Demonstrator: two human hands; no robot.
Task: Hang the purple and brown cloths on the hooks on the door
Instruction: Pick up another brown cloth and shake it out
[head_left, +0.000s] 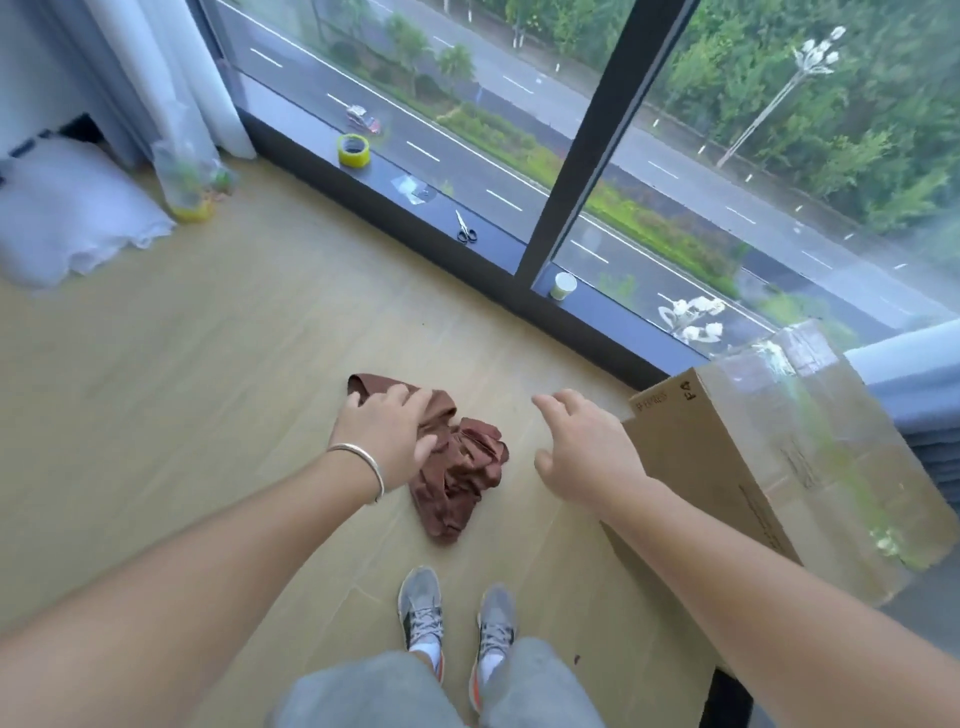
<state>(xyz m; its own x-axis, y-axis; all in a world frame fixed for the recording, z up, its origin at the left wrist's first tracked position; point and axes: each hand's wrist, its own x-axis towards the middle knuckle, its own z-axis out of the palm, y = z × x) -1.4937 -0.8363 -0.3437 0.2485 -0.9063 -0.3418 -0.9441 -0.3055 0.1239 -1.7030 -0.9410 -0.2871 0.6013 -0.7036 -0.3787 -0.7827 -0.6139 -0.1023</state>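
Head view looks down past my outstretched arms to the wooden floor (182, 364). My left hand (387, 434) is over the upper left part of the brown cloth (457, 467), fingers spread and bent down onto the fabric, but I cannot tell whether they grip it or only touch it. A thin silver bracelet (363, 462) sits on that wrist. My right hand (582, 447) hangs just to the right of the cloth, apart from it, fingers loose and holding nothing.

The brown cloth lies crumpled in a heap on the floor, ahead of my gray sneakers (457, 623) and between my two hands. I cannot see a purple cloth from this view.

Just beyond my right hand, a cardboard box (753, 467) stands on the floor near the window wall, its top side covered in shiny tape. Farther out, a dark window ledge (395, 182) runs along the far edge of the floor. On it, from left to right, sit a roll of yellow tape (354, 150), a small clear scrap (413, 188), a pair of scissors (465, 228) and a paper cup (562, 286) at the foot of the window post. In the far left corner of the floor, white curtains (171, 78) hang down beside a clear plastic bag (189, 176) and a white pillow-like bundle (67, 213).
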